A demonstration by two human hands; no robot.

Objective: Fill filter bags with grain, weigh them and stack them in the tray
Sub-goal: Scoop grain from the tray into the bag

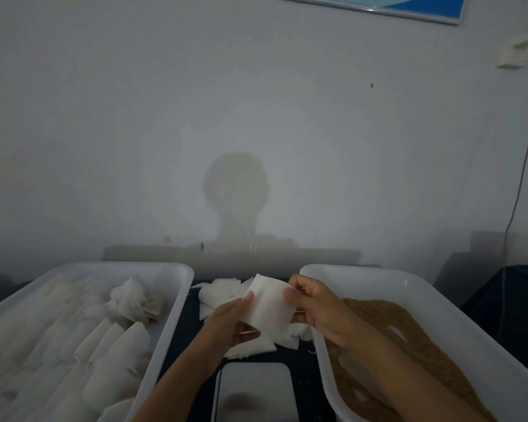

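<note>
Here, filter bag between both hands.

the scale runs off the bottom edge, so no reading. both trays, the left one and the grain tray, get cropped too. the loose bag pile sits partly behind the hands, count's anyone's guess. whole shot is murky.

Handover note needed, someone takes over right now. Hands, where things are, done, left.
Hands: left hand and right hand both pinch one empty filter bag above the spare bag pile.
Things: grain tray on the right, scale near centre with nothing on it, stacking tray on the left.
Done: many filled bags in rows there.
Left: open this bag, fill, weigh, stack.
</note>
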